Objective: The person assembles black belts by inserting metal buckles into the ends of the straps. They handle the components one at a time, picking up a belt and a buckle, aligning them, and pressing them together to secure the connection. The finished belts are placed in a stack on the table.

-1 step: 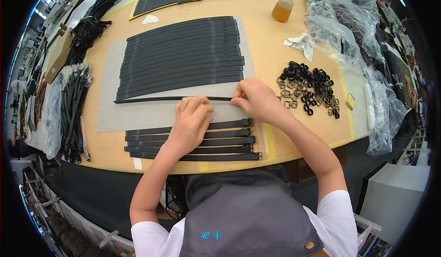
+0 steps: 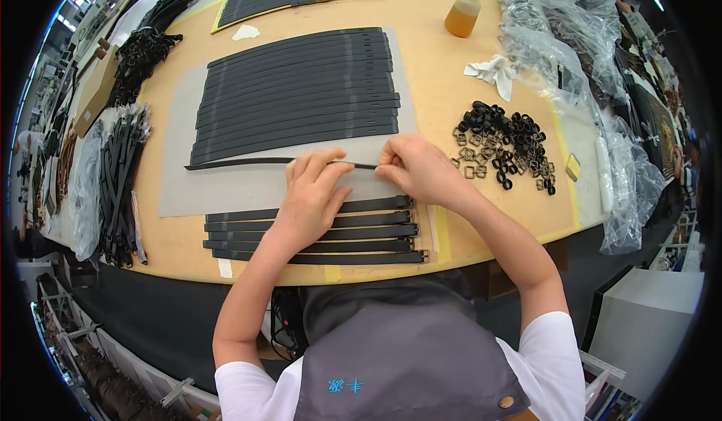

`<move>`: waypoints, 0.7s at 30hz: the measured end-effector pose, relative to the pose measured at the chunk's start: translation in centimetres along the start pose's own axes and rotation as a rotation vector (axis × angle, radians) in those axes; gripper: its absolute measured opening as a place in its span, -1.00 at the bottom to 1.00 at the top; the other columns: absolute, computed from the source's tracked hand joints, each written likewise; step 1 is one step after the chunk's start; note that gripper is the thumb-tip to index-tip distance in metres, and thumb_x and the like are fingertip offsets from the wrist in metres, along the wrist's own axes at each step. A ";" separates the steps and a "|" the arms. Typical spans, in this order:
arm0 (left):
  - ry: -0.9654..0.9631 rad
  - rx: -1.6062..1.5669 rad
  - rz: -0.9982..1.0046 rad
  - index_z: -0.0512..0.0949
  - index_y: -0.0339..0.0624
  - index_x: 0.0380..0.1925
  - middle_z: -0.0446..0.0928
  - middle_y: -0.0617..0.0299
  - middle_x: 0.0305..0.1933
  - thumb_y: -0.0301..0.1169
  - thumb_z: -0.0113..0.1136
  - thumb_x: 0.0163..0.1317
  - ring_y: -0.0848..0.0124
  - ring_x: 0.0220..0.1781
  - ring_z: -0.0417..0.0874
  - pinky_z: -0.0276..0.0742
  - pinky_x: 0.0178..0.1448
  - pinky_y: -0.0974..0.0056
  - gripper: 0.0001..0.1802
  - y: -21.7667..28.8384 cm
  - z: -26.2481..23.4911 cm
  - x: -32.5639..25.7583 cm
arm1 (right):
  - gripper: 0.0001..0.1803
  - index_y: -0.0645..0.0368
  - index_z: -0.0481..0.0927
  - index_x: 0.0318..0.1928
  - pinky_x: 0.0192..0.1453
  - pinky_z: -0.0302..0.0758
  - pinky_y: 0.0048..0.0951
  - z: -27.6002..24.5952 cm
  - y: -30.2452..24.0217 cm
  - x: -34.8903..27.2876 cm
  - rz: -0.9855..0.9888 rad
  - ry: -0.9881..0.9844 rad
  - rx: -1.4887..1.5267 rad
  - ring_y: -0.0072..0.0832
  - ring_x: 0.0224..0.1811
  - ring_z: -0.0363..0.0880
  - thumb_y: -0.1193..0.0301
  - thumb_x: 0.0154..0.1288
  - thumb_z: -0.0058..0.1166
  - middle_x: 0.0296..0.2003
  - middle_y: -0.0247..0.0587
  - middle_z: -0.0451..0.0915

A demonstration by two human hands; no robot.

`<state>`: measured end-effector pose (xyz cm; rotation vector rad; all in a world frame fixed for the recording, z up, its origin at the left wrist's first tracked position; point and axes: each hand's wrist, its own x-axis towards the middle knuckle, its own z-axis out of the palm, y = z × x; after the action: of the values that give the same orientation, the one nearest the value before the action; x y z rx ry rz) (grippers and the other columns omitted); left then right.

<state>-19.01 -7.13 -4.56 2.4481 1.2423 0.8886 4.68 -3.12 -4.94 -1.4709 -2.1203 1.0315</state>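
A thin black strap (image 2: pixel 233 163) lies across a grey mat (image 2: pixel 180 184) on the tan table. My left hand (image 2: pixel 312 192) presses flat on its right part, fingers spread. My right hand (image 2: pixel 417 167) pinches the strap's right end between thumb and fingers. Behind the strap lies a row of several black straps (image 2: pixel 297 94) side by side. Near the table's front edge lie several more black straps (image 2: pixel 316 233), partly under my left hand.
A heap of black rings and metal buckles (image 2: pixel 500 144) sits right of my right hand. An amber bottle (image 2: pixel 462 16) and clear plastic bags (image 2: pixel 556 60) are at the back right. Bundles of black straps (image 2: pixel 120 180) lie along the left edge.
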 end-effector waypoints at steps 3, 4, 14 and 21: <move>-0.123 -0.166 0.009 0.62 -0.21 -0.07 0.62 0.10 -0.03 -0.49 0.30 0.32 0.12 0.05 0.60 0.48 0.16 0.13 -0.80 -1.5 0.5 1.8 | -0.78 0.26 0.63 -0.22 -0.10 0.57 -0.40 -1.2 -1.6 -1.5 0.019 -0.068 0.181 -0.46 -0.28 0.65 0.34 0.37 0.31 -0.36 -0.16 0.68; -0.206 -0.262 -0.008 0.62 -0.21 -0.07 0.64 0.09 -0.09 -0.49 0.29 0.34 0.12 0.00 0.63 0.51 0.13 0.14 -0.81 -2.2 0.9 2.0 | -0.78 0.27 0.64 -0.22 -0.13 0.57 -0.41 -1.7 -1.6 -1.9 0.016 -0.058 0.213 -0.47 -0.31 0.65 0.35 0.39 0.30 -0.38 -0.15 0.69; -0.198 -0.368 -0.155 0.63 -0.31 -0.07 0.68 0.11 -0.27 -0.50 0.25 0.41 0.31 -0.26 0.67 0.58 -0.13 0.25 -0.84 -1.6 0.5 3.8 | -0.83 0.22 0.64 -0.20 0.02 0.56 -0.21 -8.4 6.0 -2.0 0.231 0.319 -0.347 -0.20 -0.13 0.64 0.37 0.33 0.28 -0.19 -0.09 0.62; -0.168 -0.418 -0.146 0.65 -0.30 -0.07 0.69 0.15 -0.24 -0.47 0.35 0.35 0.35 -0.19 0.72 0.61 -0.12 0.29 -0.79 -1.0 0.6 3.4 | -0.84 0.28 0.65 -0.12 -0.03 0.61 -0.30 -8.9 7.2 -2.9 0.160 0.509 -0.099 -0.26 -0.21 0.69 0.47 0.36 0.24 -0.27 -0.10 0.69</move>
<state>-17.74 -3.81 -4.16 2.0305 1.0382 0.7907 16.29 -1.16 -3.95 -1.7484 -1.7304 0.5253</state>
